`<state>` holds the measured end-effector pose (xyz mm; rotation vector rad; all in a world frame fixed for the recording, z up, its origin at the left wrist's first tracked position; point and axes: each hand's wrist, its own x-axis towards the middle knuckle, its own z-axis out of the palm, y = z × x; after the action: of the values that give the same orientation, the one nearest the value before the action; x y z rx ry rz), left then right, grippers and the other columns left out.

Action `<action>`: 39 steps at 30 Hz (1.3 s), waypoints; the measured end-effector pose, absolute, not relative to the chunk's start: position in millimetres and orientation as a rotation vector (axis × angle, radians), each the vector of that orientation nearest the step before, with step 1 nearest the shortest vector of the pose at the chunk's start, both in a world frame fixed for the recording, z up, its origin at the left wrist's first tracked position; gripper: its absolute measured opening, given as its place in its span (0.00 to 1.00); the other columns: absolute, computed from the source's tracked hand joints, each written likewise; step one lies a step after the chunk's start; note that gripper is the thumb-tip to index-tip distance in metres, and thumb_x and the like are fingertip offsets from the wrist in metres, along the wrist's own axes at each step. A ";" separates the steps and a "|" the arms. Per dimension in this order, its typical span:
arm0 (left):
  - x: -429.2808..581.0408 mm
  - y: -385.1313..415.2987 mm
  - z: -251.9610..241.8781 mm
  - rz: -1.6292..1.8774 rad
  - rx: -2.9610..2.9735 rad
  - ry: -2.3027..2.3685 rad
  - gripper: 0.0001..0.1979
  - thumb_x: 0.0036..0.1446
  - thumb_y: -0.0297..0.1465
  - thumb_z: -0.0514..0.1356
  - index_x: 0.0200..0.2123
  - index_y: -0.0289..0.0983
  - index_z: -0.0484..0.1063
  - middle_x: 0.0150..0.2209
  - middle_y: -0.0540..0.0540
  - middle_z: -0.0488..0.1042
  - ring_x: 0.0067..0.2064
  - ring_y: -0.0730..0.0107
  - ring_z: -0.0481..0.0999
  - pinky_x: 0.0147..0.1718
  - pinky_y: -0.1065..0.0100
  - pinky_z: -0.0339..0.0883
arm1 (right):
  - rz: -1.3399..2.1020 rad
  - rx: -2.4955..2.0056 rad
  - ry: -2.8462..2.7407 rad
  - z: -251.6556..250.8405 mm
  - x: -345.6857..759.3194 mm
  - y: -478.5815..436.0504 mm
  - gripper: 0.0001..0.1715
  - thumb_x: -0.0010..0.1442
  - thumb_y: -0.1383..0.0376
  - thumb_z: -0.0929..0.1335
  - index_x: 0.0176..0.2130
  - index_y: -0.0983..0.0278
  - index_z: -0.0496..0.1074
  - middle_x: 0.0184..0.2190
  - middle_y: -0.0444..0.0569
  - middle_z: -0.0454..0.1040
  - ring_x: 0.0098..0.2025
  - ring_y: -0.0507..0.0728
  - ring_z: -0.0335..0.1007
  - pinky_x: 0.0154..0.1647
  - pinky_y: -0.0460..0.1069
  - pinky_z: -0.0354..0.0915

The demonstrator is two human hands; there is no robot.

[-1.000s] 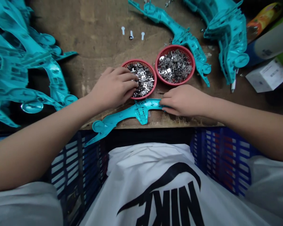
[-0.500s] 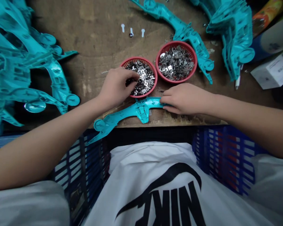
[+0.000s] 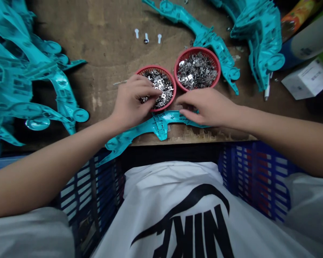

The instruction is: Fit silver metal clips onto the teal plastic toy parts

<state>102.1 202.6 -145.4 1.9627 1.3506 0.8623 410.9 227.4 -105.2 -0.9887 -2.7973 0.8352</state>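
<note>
A long teal plastic part (image 3: 150, 128) lies along the near edge of the wooden table (image 3: 110, 46), its left end hanging over the edge. My right hand (image 3: 207, 107) rests on its right end with fingers stretched out over it. My left hand (image 3: 133, 102) reaches into the left red basket (image 3: 169, 80) of small metal pieces, with its fingertips pinched together among them; what they hold is too small to make out. A second red basket (image 3: 197, 69) of metal pieces stands just to the right.
Heaps of teal plastic parts lie at the left (image 3: 24, 82) and back right (image 3: 258, 39). Three small white pins (image 3: 146, 36) lie at the back. A white box (image 3: 308, 79) sits at the right. Blue crates (image 3: 258, 175) stand below the table beside my lap.
My left hand has curled into a pinch in the left basket. My right hand has slid left along the teal part and its fingers have spread.
</note>
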 end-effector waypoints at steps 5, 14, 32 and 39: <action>128.2 170.3 -124.3 0.977 1.786 1.273 0.07 0.76 0.43 0.74 0.42 0.53 0.93 0.47 0.47 0.94 0.61 0.44 0.92 0.73 0.34 0.86 | 1.217 -1.106 -2.264 -92.6 397.5 212.5 0.24 0.82 0.60 0.74 0.70 0.58 0.86 0.58 0.55 0.92 0.55 0.66 0.87 0.59 0.60 0.81; 132.9 163.1 -128.0 1.052 1.630 1.182 0.15 0.78 0.50 0.79 0.42 0.49 0.90 0.51 0.44 0.94 0.56 0.49 0.94 0.66 0.39 0.91 | 1.279 -1.242 -2.206 -91.2 388.7 202.0 0.16 0.82 0.58 0.75 0.62 0.56 0.90 0.57 0.54 0.92 0.57 0.68 0.87 0.59 0.62 0.85; 135.0 157.6 -130.6 1.011 1.479 1.231 0.13 0.70 0.46 0.84 0.45 0.45 0.94 0.46 0.45 0.94 0.48 0.55 0.94 0.52 0.54 0.93 | 1.291 -1.279 -2.191 -96.0 388.1 203.1 0.13 0.85 0.57 0.76 0.60 0.55 0.92 0.58 0.53 0.94 0.59 0.69 0.90 0.62 0.64 0.87; 133.9 158.2 -131.9 0.959 1.513 1.224 0.10 0.71 0.43 0.80 0.45 0.44 0.93 0.46 0.45 0.94 0.48 0.56 0.94 0.53 0.57 0.92 | 1.296 -1.267 -2.170 -94.9 389.4 201.8 0.11 0.85 0.59 0.77 0.59 0.54 0.92 0.57 0.51 0.94 0.59 0.67 0.90 0.63 0.62 0.86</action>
<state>133.9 158.2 -131.9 1.5126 1.2242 0.9586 389.4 201.8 -94.9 -1.2670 -2.1699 1.2961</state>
